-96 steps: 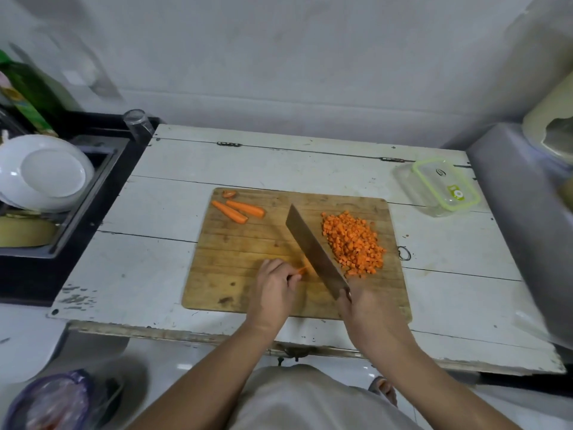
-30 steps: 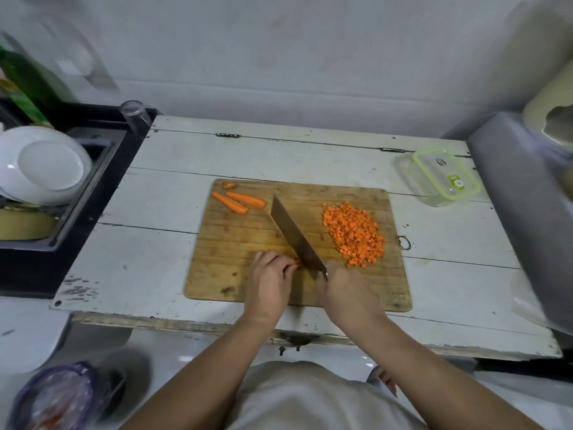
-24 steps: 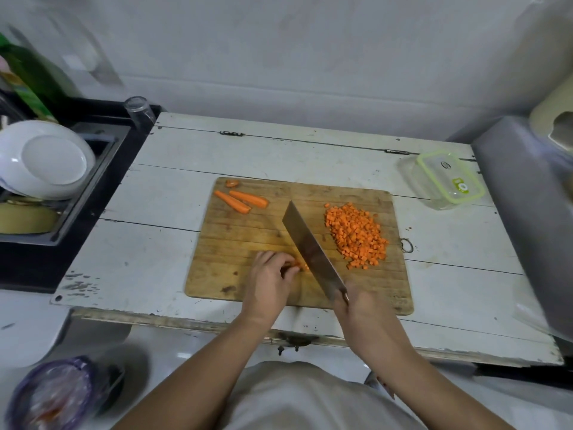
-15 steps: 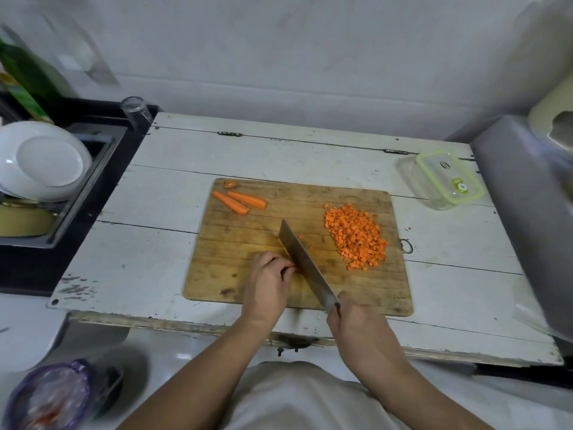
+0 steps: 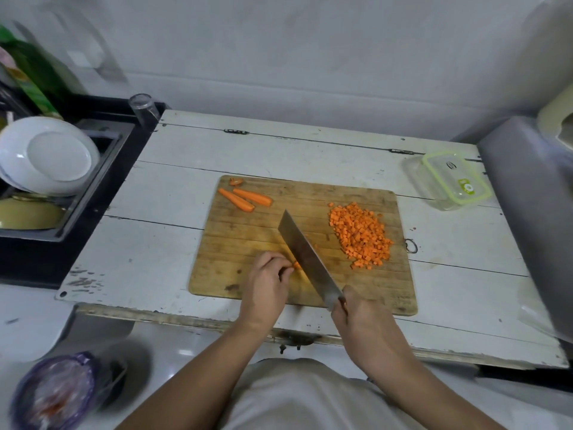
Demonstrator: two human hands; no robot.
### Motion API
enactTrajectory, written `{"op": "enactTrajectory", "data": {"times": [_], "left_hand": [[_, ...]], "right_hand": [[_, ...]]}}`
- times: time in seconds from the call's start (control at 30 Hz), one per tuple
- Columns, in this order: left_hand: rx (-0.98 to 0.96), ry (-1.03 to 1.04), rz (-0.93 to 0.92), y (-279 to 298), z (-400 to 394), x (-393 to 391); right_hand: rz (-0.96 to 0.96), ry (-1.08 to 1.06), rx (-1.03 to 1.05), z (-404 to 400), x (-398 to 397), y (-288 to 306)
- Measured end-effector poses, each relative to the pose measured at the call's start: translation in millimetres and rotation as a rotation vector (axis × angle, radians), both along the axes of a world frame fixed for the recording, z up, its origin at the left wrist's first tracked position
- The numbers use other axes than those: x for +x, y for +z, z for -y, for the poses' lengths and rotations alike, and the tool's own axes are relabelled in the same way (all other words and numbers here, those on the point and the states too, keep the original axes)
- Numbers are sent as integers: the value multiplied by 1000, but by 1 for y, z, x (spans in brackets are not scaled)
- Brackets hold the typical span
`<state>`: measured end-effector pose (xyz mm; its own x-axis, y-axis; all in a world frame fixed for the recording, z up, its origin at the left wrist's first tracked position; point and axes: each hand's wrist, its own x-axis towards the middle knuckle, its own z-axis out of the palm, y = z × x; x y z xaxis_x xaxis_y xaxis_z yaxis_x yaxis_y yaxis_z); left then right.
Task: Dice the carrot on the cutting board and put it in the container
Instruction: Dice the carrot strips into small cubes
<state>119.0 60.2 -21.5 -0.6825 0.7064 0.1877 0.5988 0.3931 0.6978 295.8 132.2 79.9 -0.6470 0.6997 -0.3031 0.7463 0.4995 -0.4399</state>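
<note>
raised again, cleaver (image 5: 307,256) beside left hand (image 5: 268,283) pinching carrot (image 5: 296,264).

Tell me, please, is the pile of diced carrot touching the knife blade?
Apart. The head view shows bare cutting board between the diced carrot and the knife blade.

On the cutting board (image 5: 248,237), the right hand (image 5: 359,318) grips a cleaver (image 5: 307,259), blade angled toward eleven o'clock. The left hand (image 5: 266,280) pinches a carrot stub (image 5: 296,264) against it. Diced carrot (image 5: 359,234) lies at two o'clock, two carrot strips (image 5: 245,198) at ten.
</note>
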Motion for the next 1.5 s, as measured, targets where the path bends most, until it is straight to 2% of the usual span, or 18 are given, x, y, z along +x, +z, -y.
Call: {"op": "enactTrajectory", "data": {"times": [0.2, 0.37, 0.5, 0.63, 0.87, 1.03, 1.2, 1.3, 1.4, 1.5], "left_hand": [[-61, 15, -21, 4, -13, 5], [-69, 16, -41, 4, -14, 6], [-74, -6, -11, 8, -12, 5], [-36, -3, 122, 10, 3, -10], [-52, 143, 111, 12, 33, -27], [-67, 124, 102, 13, 33, -29], [-113, 47, -6, 23, 19, -57], [-165, -5, -195, 29, 2, -115], [-364, -157, -346, 35, -17, -173], [-542, -320, -492, 36, -30, -194]], "right_hand": [[61, -35, -24, 6, -8, -3], [101, 21, 99, -5, -41, -13], [31, -29, 47, -16, -39, -11], [-35, -126, -37, -20, -10, -7], [34, 8, -74, 5, -24, -6], [76, -157, -80, -21, -19, -1], [64, -287, -79, -54, -7, 0], [16, -296, -132, -59, -11, 6], [-49, -275, -124, -58, -16, 11], [-82, -284, -97, -57, -21, 13]]}}
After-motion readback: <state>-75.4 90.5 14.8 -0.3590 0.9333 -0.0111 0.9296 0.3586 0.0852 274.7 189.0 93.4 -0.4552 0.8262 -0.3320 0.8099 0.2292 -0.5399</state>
